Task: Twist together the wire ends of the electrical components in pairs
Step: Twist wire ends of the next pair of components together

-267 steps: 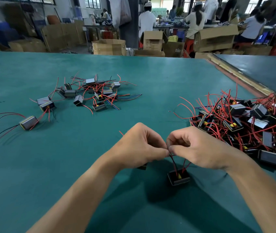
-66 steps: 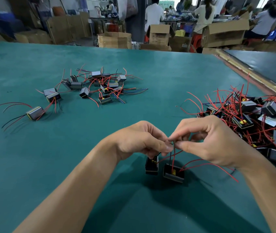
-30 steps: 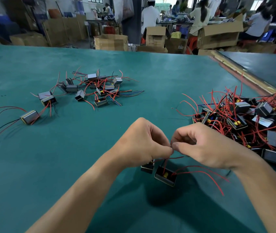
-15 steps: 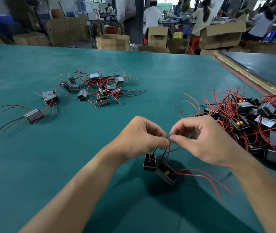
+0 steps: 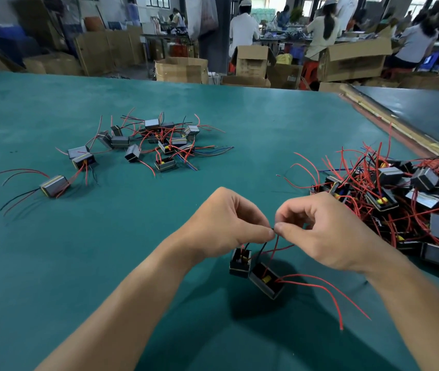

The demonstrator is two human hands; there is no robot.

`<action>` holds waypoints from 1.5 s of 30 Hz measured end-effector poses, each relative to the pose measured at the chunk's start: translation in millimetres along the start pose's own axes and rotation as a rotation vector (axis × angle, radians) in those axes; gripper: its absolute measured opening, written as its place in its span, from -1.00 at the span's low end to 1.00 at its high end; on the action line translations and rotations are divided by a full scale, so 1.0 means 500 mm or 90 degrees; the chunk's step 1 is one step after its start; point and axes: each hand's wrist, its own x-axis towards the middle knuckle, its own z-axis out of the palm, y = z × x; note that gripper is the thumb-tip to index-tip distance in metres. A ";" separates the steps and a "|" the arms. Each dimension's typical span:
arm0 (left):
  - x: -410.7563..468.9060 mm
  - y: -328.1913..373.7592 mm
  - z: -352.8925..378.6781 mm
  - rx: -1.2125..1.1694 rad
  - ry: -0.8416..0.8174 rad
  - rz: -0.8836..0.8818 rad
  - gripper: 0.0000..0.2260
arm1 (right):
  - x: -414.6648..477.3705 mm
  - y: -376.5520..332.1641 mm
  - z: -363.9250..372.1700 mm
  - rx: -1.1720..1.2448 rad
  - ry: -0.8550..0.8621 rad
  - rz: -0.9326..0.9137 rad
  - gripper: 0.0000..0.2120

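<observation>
You're mid-twist: left hand and right hand each pinch thin red and black wire ends in a narrow grip; next, I judge, roll them tight under light tension.

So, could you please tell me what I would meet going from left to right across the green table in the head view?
lone component → spread-out cluster of components → left hand → wire ends pinched between both hands → right hand → tangled heap of components
</observation>
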 end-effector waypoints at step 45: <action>0.003 -0.009 -0.045 -0.159 -0.123 -0.032 -0.89 | 0.005 0.024 -0.002 0.146 0.071 0.111 -0.85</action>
